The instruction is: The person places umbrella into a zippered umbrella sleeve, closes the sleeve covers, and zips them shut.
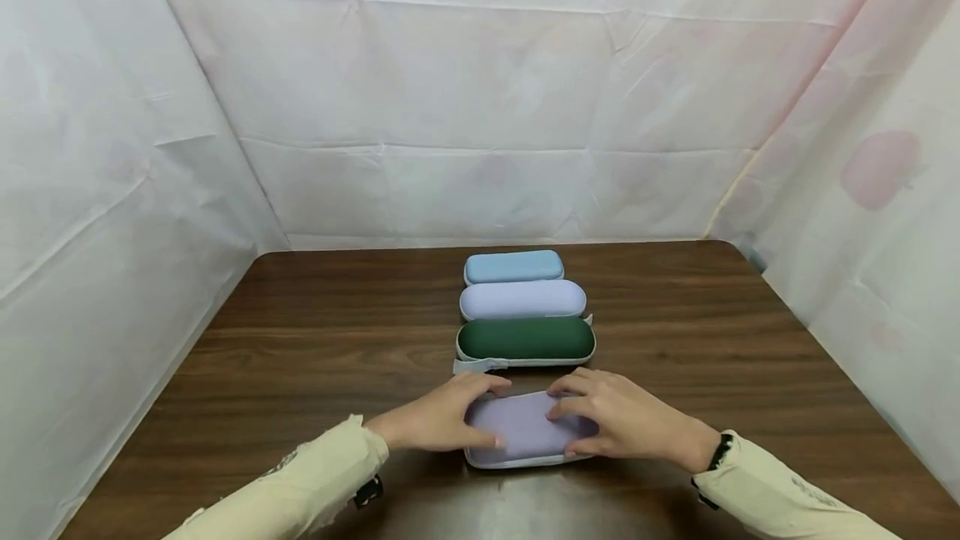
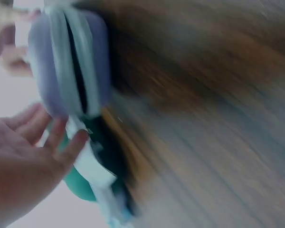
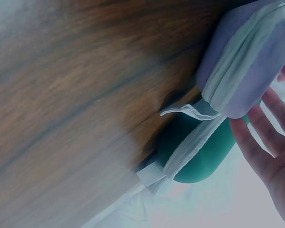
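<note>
Resting on the near middle of the wooden table (image 1: 315, 332), a lilac case (image 1: 525, 432) lies flat with both hands on its lid. Left hand (image 1: 442, 419) covers the case's left end, fingers fairly straight and laid over the top, thumb along the near edge. Right hand (image 1: 622, 419) covers the right end, fingers loosely bent, tips on the lid; neither hand clearly wraps round the case. Left wrist view is blurred: fingers (image 2: 61, 142) spread and relaxed beside the case's zipped edge (image 2: 69, 61). Right wrist view: fingers (image 3: 256, 142) straight, just beside the lilac case (image 3: 247, 61), pale zip band visible around its side.

Behind the lilac case, in one row running away from the person: dark green case (image 1: 527, 340) just beyond the fingertips, then a pale lavender case (image 1: 522, 299), then a light blue case (image 1: 513, 267), each close to the next. White sheeting (image 1: 480, 107) walls the table on three sides. Cream sleeves (image 1: 300, 486) on both arms
</note>
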`<state>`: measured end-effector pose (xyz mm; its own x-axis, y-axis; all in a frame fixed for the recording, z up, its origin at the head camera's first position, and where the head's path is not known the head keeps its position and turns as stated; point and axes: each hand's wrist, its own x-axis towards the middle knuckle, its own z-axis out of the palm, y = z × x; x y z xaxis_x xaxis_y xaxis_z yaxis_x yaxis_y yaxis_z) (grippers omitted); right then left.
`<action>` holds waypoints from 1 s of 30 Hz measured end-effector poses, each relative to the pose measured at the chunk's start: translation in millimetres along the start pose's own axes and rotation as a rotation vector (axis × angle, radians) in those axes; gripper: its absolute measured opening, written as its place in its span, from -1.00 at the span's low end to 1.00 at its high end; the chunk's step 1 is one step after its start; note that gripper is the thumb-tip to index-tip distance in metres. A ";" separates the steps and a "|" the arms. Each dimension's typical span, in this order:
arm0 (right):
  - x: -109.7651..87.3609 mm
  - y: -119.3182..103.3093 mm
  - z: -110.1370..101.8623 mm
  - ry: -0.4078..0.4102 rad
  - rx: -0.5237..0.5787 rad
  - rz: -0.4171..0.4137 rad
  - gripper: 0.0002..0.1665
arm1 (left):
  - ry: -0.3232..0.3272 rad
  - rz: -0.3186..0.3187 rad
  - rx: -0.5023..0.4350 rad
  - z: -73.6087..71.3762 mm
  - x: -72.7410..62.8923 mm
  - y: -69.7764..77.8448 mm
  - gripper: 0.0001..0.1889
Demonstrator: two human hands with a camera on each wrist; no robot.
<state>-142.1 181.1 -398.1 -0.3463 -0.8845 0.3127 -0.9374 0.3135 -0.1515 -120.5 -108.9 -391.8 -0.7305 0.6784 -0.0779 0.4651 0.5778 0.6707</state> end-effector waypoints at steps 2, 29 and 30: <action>-1.4 0.1 -1.2 0.001 0.002 0.009 -0.55 | -0.019 0.009 -0.049 -4.4 3.1 -6.8 -0.57; 17.0 -3.1 -1.0 -0.065 0.017 -0.008 -0.44 | 0.169 0.174 0.620 -8.9 2.5 -28.4 -0.91; 17.2 -3.3 0.6 -0.067 0.005 -0.011 -0.42 | 0.191 0.192 0.645 -8.0 2.3 -29.1 -0.90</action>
<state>-144.9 164.7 -392.8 -0.3322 -0.9092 0.2509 -0.9411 0.3016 -0.1532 -139.7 -127.9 -405.6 -0.6534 0.7380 0.1684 0.7555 0.6498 0.0836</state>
